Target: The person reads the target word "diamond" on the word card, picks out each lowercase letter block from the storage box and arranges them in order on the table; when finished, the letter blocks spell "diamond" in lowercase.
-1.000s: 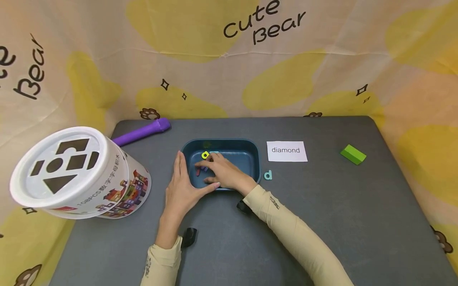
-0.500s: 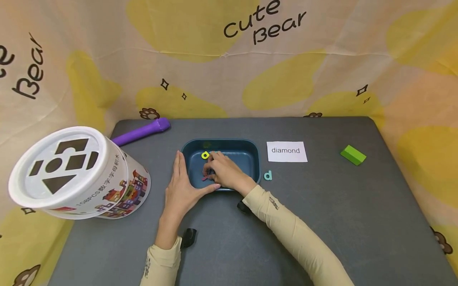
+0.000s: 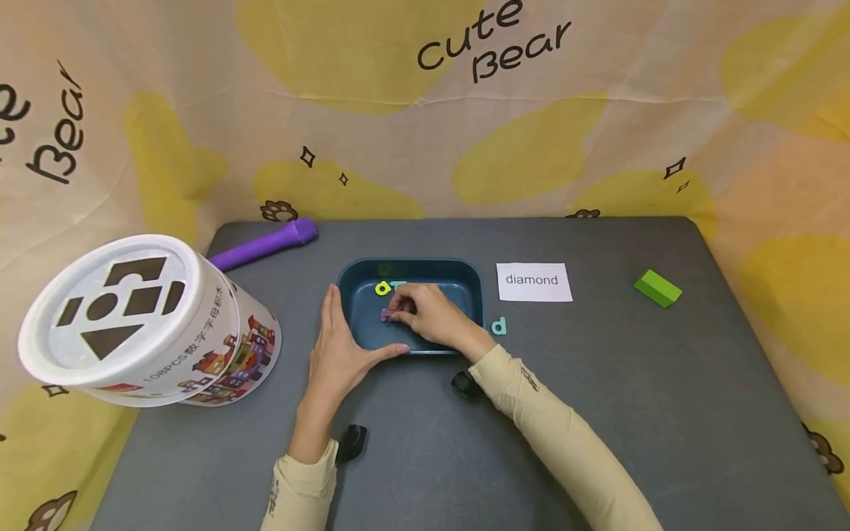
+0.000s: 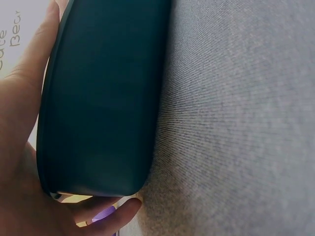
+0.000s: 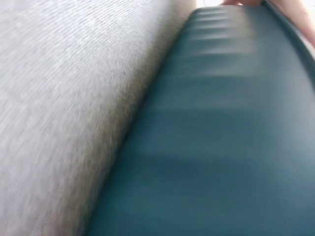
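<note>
In the head view, my right hand (image 3: pixel 434 316) is inside the dark teal tray (image 3: pixel 361 326), thumb and fingertips pinching a small purple letter (image 3: pixel 385 315). Its exact shape is partly hidden by the fingers. Behind those fingers lie a yellow letter (image 3: pixel 382 288) and a light-blue piece (image 3: pixel 398 283), partly covered. My left hand (image 3: pixel 337 358) rests against the tray's left front corner, fingers straight along the left side and thumb along the front rim. The left wrist view shows its fingers (image 4: pixel 115 220) by the tray's end wall. A teal letter d (image 3: pixel 499 326) lies right of the tray.
A white card (image 3: pixel 535 282) reading "diamond" lies right of the tray, and a green block (image 3: pixel 657 288) farther right. On the left stands a big white bucket (image 3: pixel 159 324) with shape holes in its lid. Behind it lies a purple stick-like object (image 3: pixel 265 245).
My right hand has drawn back slightly to the right inside the tray, its fingers closing into a pinch on the purple letter. My left hand stays in place at the tray.
</note>
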`<state>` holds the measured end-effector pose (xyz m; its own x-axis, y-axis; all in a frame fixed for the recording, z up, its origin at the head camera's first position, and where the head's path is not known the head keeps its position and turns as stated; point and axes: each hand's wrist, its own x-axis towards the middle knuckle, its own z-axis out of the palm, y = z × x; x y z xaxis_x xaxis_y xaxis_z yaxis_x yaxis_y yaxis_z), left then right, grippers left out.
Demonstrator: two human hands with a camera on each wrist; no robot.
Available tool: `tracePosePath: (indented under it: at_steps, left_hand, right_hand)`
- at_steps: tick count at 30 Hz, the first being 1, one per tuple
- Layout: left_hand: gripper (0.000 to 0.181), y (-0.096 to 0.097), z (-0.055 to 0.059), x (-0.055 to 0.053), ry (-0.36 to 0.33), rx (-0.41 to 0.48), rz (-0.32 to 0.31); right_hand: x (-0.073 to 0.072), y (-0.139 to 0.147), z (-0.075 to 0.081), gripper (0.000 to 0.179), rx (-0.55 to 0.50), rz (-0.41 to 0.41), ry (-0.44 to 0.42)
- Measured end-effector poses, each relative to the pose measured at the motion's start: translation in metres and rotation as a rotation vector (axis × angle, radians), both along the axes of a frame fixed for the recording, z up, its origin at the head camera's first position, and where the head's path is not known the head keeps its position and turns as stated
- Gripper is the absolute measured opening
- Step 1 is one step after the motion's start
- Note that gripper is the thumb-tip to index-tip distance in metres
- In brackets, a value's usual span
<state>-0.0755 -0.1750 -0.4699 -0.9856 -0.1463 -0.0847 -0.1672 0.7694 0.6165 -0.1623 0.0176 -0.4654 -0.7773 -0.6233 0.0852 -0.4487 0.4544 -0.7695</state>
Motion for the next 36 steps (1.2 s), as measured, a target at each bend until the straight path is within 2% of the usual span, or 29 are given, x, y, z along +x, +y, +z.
tracePosePath:
  at_steps: [2, 6, 11, 15, 19, 21, 25, 27, 30, 33, 36]
  left_hand:
    - [0.154, 0.0, 0.0, 0.0, -0.01, 0.0, 0.005]
    - [0.153, 0.0, 0.0, 0.0, -0.018, 0.005, 0.009]
    - [0.154, 0.002, 0.002, 0.0, -0.03, 0.018, 0.006]
    - [0.154, 0.002, 0.002, 0.0, -0.036, 0.018, 0.006]
    - [0.154, 0.001, 0.001, 0.001, -0.03, 0.018, 0.014]
    - [0.154, 0.001, 0.002, 0.001, -0.028, 0.014, 0.016]
    - [0.154, 0.001, 0.002, 0.001, -0.029, 0.007, 0.015]
    - [0.154, 0.001, 0.002, 0.001, -0.031, 0.005, 0.014]
    - [0.153, 0.001, 0.003, 0.001, -0.037, 0.005, 0.011]
    - [0.153, 0.001, 0.003, 0.001, -0.039, 0.005, 0.009]
    - [0.153, 0.001, 0.002, 0.001, -0.033, 0.003, 0.01]
  right_hand:
    - [0.001, 0.007, 0.002, 0.015, -0.033, -0.013, -0.015]
    - [0.004, 0.025, 0.009, 0.03, -0.076, -0.054, 0.015]
    - [0.008, 0.058, 0.017, 0.023, -0.161, -0.111, 0.051]
    - [0.011, 0.085, 0.024, 0.019, -0.216, -0.205, 0.067]
    - [0.016, 0.109, 0.027, 0.013, -0.272, -0.308, 0.043]
    - [0.019, 0.121, 0.027, 0.011, -0.314, -0.341, 0.015]
    - [0.021, 0.143, 0.025, 0.013, -0.358, -0.382, 0.012]
    - [0.022, 0.154, 0.022, 0.014, -0.317, -0.409, 0.048]
    - [0.024, 0.167, 0.018, 0.02, -0.197, -0.432, 0.117]
    - [0.025, 0.176, 0.013, 0.026, -0.086, -0.419, 0.197]
    - [0.026, 0.18, 0.009, 0.02, -0.039, -0.389, 0.233]
